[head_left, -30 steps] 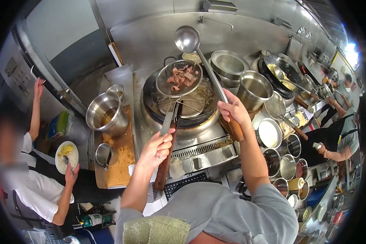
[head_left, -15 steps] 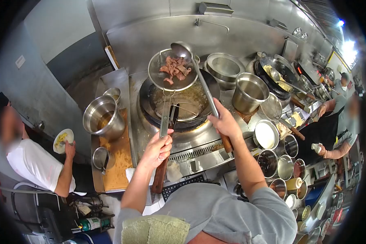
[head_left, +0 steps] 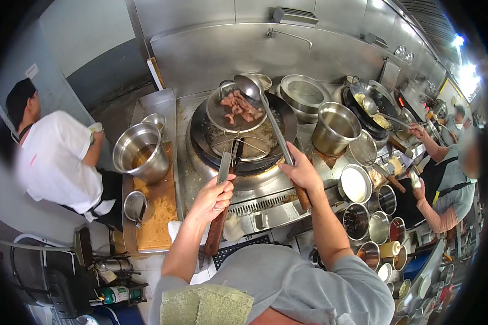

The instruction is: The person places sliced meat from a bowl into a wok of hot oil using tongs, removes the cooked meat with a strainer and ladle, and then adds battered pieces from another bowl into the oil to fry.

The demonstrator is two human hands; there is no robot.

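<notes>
From the head view, partly covered at upper centre by one ladle [head_left: 248,86]: one mesh strainer [head_left: 217,111] of meat pieces [head_left: 238,103], too overlapped to count. Partly hidden behind the left hand [head_left: 214,196]: one wooden handle [head_left: 217,230], contact unclear. Gripped near centre: strainer in left hand, ladle in right hand [head_left: 302,172]. Held beyond both hands, over one wok's [head_left: 200,130] far side: the meat.
</notes>
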